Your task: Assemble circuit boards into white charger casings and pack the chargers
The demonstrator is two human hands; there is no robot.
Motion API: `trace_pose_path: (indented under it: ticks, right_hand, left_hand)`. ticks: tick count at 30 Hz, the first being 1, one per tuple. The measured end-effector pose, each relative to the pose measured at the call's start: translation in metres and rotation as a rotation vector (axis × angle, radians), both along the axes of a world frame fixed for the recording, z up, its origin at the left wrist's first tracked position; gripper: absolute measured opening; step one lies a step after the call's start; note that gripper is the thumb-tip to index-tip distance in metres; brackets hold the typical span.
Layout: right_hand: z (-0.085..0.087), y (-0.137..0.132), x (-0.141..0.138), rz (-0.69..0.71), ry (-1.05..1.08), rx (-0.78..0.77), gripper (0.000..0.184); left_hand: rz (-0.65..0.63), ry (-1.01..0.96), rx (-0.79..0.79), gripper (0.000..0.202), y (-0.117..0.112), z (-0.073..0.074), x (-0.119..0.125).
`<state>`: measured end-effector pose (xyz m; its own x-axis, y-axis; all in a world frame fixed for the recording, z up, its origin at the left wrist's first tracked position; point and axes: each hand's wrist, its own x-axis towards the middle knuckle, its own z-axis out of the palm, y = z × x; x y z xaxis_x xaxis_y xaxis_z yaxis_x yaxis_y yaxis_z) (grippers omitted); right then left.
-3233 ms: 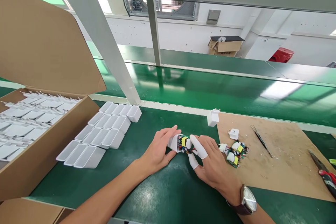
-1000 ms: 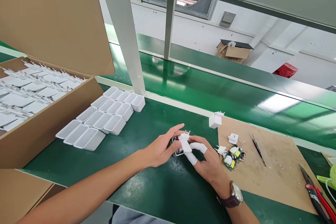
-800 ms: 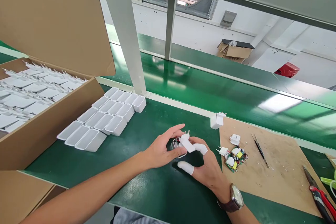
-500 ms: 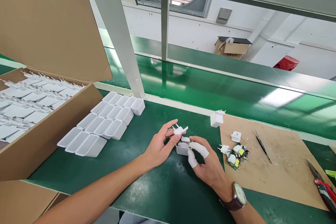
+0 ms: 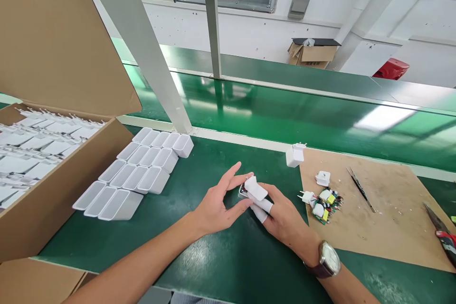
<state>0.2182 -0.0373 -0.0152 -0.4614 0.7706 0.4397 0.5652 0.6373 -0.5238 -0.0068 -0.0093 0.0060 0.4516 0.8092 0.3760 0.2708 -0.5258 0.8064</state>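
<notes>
The two-pin wall charger [image 5: 245, 195], in parts, sits mid-counter between both hands, near the front edge of the green counter [image 5: 210, 261]; can't tell if it's touching the surface. Its plug cap [image 5: 257, 190] is tilted over the white housing [image 5: 241, 195], w/ dark innards showing at the L end.

Prob. light & stiff, smooth plastic, so a bit slick; wires & solder joints inside are likely the fragile bit. Best hold: housing by its long sides, cap by its rim, no tugging on pins or leads.

R hand [image 5: 287, 218], w/ white finger cots [image 5: 262, 204] (prob. some extra grip), is closed in narrow around the charger's R end. L hand [image 5: 215, 211] is part-spread, index raised, thumb by the housing's near side, another fingertip by the far side; can't tell how firmly it presses, if at all.

Further out: white charger [image 5: 295, 156] just beside the brown mat's [image 5: 377, 228] back L corner; spare cap [image 5: 323, 178] & wired PCBs [image 5: 326, 204] near the mat's L edge; tweezers [image 5: 361, 190] toward its back edge, pliers [image 5: 443, 235] at its R edge. Open-topped housings [image 5: 151, 173] stand in rows toward the counter's back L, by the carton [image 5: 71, 190] of white parts [image 5: 39, 147].
</notes>
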Motion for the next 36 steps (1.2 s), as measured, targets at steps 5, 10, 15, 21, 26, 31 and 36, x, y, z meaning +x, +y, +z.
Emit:
trace_pose_path:
  ticks: [5, 10, 15, 21, 26, 31, 36]
  right_hand:
    - [0.0, 0.005, -0.005, -0.005, 0.069, 0.014, 0.052]
    - [0.004, 0.002, -0.007, -0.062, 0.122, 0.08, 0.05]
    - [0.003, 0.002, -0.006, -0.029, 0.077, -0.015, 0.049]
    - [0.0, 0.003, -0.01, -0.036, 0.132, 0.061, 0.043]
    - [0.004, 0.001, -0.009, -0.075, 0.134, 0.054, 0.038]
    - [-0.002, 0.004, -0.006, -0.028, 0.03, 0.045, 0.039]
    - [0.001, 0.005, -0.008, -0.079, -0.018, 0.017, 0.043]
  left_hand:
    - [-0.029, 0.068, 0.009, 0.093, -0.001, -0.004, -0.001]
    - [-0.074, 0.082, 0.044, 0.103, -0.002, -0.004, 0.0]
    - [-0.09, 0.065, 0.062, 0.108, -0.004, 0.0, 0.004]
    - [-0.101, 0.058, 0.075, 0.109, 0.002, -0.005, 0.003]
    - [-0.103, 0.029, 0.089, 0.114, 0.001, -0.002, 0.005]
    - [-0.089, -0.009, 0.096, 0.106, -0.001, -0.007, 0.008]
    - [0.016, -0.089, -0.037, 0.083, 0.0, -0.012, 0.004]
